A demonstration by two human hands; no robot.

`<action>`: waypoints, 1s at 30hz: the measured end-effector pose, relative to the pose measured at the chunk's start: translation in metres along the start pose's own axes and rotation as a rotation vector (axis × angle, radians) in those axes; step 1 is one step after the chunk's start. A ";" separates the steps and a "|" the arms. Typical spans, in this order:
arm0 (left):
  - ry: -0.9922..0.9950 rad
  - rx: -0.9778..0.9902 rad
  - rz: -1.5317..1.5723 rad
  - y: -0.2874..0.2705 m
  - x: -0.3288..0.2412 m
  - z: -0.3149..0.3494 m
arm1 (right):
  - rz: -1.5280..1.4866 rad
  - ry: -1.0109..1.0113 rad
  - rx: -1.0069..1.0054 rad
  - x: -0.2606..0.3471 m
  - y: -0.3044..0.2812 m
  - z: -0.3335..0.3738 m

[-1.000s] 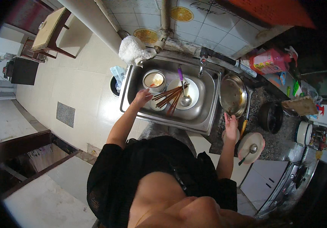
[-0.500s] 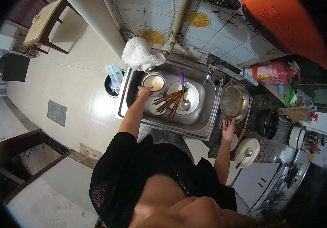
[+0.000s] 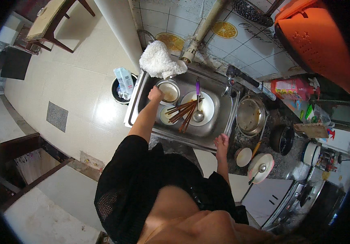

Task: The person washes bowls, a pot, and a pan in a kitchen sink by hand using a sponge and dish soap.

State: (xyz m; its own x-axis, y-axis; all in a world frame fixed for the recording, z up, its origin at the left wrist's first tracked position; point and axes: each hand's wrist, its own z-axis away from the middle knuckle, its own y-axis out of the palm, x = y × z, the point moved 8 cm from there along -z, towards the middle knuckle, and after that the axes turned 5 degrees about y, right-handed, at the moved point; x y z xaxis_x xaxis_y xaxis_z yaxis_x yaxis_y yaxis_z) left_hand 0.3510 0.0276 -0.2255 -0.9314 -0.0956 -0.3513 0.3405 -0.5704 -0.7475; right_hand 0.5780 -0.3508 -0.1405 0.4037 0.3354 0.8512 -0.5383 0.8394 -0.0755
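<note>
My left hand [image 3: 156,94] is closed on the near-left rim of a round metal bowl [image 3: 176,84] with cloudy whitish liquid in it. This bowl is in the left part of a steel sink [image 3: 232,113]. Beside it lie a large white bowl [image 3: 210,110] and a smaller white bowl [image 3: 163,117]. A bundle of brown chopsticks [image 3: 186,111] rests across both, and a purple-handled ladle [image 3: 198,116] leans in the large one. Over the sink's front right corner, my right hand [image 3: 222,142] is empty, its fingers apart.
The faucet [image 3: 228,86] stands at the sink's back right; a white towel [image 3: 158,61] hangs at the back left. Right of the sink are a metal basin [image 3: 248,116], a small bowl [image 3: 243,157], a plate with a spoon [image 3: 266,160] and a black pot [image 3: 281,139].
My right hand has moved left from beside the metal basin to the sink's front right corner. My left hand stays at the metal bowl's rim. The whole view has shifted slightly.
</note>
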 end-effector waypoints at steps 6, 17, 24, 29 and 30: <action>0.125 -0.084 -0.015 0.004 -0.002 -0.007 | 0.098 0.217 0.203 -0.023 0.038 0.018; 0.313 0.511 1.183 -0.013 -0.008 0.114 | 0.161 -0.168 0.509 0.085 0.142 0.068; 0.235 0.536 1.564 -0.025 0.039 0.229 | 0.547 -0.506 0.947 0.118 0.241 0.122; 0.248 0.254 1.771 -0.026 0.109 0.301 | 0.707 -0.815 1.253 0.097 0.274 0.207; 0.227 0.197 1.770 -0.022 0.126 0.314 | 0.744 -0.831 1.338 0.085 0.276 0.228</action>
State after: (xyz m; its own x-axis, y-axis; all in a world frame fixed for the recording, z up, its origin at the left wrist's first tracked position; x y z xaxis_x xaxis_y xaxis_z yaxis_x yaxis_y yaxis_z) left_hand 0.1856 -0.2282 -0.0757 0.5253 -0.5456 -0.6530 0.7769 -0.0055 0.6295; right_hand 0.2947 -0.1879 0.0297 -0.4173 -0.1976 0.8870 -0.7784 -0.4260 -0.4611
